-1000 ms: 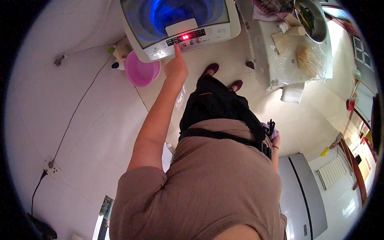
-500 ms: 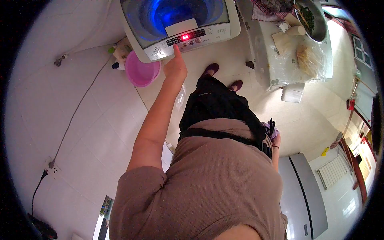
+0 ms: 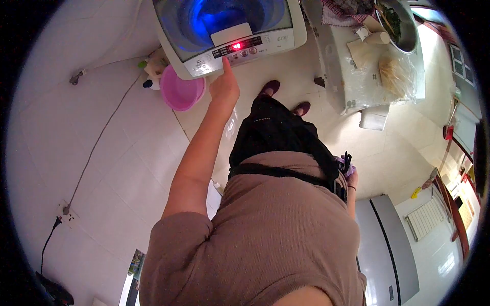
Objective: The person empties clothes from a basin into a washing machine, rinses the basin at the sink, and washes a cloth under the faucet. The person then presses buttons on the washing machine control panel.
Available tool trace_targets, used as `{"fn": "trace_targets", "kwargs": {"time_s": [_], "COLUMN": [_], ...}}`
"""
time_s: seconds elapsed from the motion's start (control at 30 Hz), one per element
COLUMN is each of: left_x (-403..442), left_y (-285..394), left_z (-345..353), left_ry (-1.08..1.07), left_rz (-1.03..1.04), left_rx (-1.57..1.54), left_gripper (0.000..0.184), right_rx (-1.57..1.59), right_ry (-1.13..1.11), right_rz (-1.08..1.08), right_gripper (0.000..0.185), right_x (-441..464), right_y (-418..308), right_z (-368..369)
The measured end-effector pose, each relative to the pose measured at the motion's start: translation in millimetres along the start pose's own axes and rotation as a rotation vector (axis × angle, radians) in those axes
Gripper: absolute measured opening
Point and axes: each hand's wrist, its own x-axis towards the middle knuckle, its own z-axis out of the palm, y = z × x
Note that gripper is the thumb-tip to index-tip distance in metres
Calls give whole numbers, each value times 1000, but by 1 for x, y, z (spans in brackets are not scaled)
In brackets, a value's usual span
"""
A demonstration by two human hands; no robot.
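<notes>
My left hand (image 3: 225, 92) reaches to the front of a top-loading washing machine (image 3: 204, 65). Its index finger is stretched out and touches the control panel (image 3: 237, 48), just below the glowing red digits; the other fingers are curled in, holding nothing. Blue light fills the machine's tub (image 3: 214, 20), seen through the lid. Down at my right side, my right hand (image 3: 352, 178) is partly hidden by my clothing. It is closed around a crumpled light purple cloth (image 3: 345, 166).
Beside the machine a pink basin (image 3: 181, 92) stands on the floor. To the right is a covered table (image 3: 337, 84) with a metal bowl (image 3: 408, 38) of greens and a plastic bag (image 3: 395, 76) of pale sticks. A grey fridge (image 3: 380, 250) stands at lower right.
The red digits on the panel have changed. My left index finger stays at nearly the same spot, and my right hand has hardly moved.
</notes>
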Motion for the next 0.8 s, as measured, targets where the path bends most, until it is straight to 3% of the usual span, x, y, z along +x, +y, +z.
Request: {"fn": "trace_targets", "kwargs": {"time_s": [0.23,0.33,0.43,0.8], "left_x": [2,-1,2,3], "left_y": [0,3,-1,2], "left_z": [2,-9,5,4], "left_ry": [2,-128,26,-28], "left_rz": [11,-56,2,5], "left_rx": [37,-168,0,-74], "left_gripper": [67,64,66,64], "right_rx": [24,-71,-78,17], "right_ry": [225,162,163,108], "right_rz": [-33,-33,-49,-42], "right_gripper": [29,27,25,29], "right_x": [-15,-4,-1,-5], "right_y": [-1,2,5,5], "right_z": [45,11,8,14]}}
